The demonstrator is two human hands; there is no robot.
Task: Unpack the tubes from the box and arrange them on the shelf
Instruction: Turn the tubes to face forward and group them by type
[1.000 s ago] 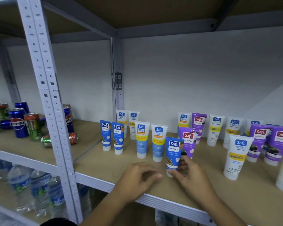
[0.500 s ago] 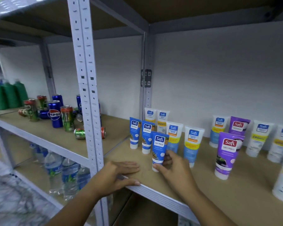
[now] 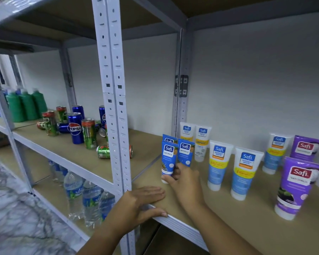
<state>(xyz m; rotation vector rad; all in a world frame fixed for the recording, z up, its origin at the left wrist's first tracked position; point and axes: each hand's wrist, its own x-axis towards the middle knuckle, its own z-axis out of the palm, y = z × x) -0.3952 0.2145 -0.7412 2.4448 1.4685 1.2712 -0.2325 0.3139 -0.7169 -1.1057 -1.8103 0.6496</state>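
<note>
We noted the right hand [image 3: 182,183] pinching a blue Safi tube [image 3: 168,159] near its cap end, upright on the shelf [image 3: 247,227], just in front of two more blue tubes [image 3: 185,153] at the shelf's left end. The left hand [image 3: 138,203] lay flat with fingers spread, holding nothing, over the shelf's front edge beside the grey upright post [image 3: 114,107]. To the right stood white-and-blue tubes [image 3: 217,165] and purple tubes [image 3: 295,188]; the neighbouring bay held drink cans [image 3: 75,127], with water bottles [image 3: 90,201] below.
</note>
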